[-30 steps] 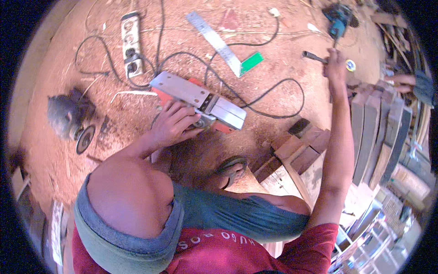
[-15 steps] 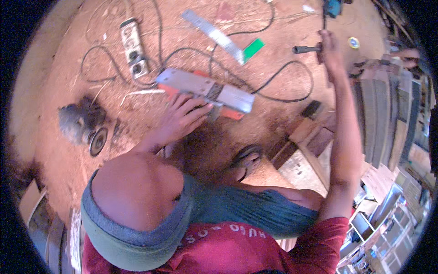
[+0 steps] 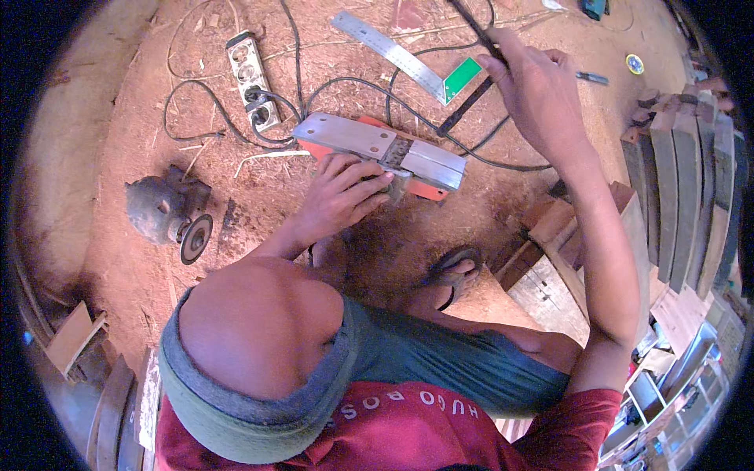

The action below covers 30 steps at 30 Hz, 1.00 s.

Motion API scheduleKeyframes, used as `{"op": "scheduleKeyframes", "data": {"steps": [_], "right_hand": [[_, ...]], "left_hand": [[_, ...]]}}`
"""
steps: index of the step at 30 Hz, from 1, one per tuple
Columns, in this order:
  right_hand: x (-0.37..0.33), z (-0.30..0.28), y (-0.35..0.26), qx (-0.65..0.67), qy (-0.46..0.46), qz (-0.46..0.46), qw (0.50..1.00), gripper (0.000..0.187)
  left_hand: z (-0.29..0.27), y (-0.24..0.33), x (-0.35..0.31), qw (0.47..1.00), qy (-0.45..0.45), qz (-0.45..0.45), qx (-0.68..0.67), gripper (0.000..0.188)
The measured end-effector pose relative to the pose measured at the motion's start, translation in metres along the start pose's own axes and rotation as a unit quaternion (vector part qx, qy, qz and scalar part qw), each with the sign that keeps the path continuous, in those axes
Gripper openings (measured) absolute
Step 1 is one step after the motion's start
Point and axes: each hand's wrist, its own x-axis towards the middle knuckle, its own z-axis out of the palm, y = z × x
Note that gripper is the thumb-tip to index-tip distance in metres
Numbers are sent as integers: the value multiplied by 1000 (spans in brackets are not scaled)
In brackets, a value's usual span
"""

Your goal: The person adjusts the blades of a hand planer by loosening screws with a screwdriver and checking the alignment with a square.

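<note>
Sawdust-covered floor (image 3: 236,259) carries an upturned planer (image 3: 381,153), long axis left-right, pressed under spread left hand (image 3: 338,200) fingers; a black cable (image 3: 471,31) is gripped by the raised right hand (image 3: 542,90).

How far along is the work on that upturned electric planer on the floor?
Done: the planer lies sole-up on the sawdust floor. In hand: the left hand steadies it at the middle while the right hand holds a dark rod-like tool above. Left: the tool has not reached the planer.

Red sawdust floor (image 3: 141,259) carries an upturned electric planer (image 3: 381,153), angle grinder (image 3: 169,212), power strip (image 3: 251,78), steel square (image 3: 408,59), black cables (image 3: 196,118) and wooden planks (image 3: 683,180).
</note>
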Motion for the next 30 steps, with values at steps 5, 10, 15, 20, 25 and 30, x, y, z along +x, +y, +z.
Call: {"op": "scheduleKeyframes", "data": {"steps": [5,10,15,20,25,30], "right_hand": [[4,13,-22,-9,63,-111,992,27],[6,15,-27,36,52,-125,990,26],[8,21,-33,119,22,-129,984,30],[10,30,-32,114,41,-140,983,29],[11,31,-34,118,48,-150,980,31],[11,35,-32,122,18,-171,978,32]], "left_hand": [[0,0,-2,1000,-8,3,15,43],[-12,-10,14,1000,-6,-22,15,56],[-29,-47,50,996,-82,-30,-22,76],[-22,-67,66,969,-209,1,-129,76],[-20,-68,67,962,-242,1,-125,74],[-16,-69,63,969,-219,19,-110,72]]}}
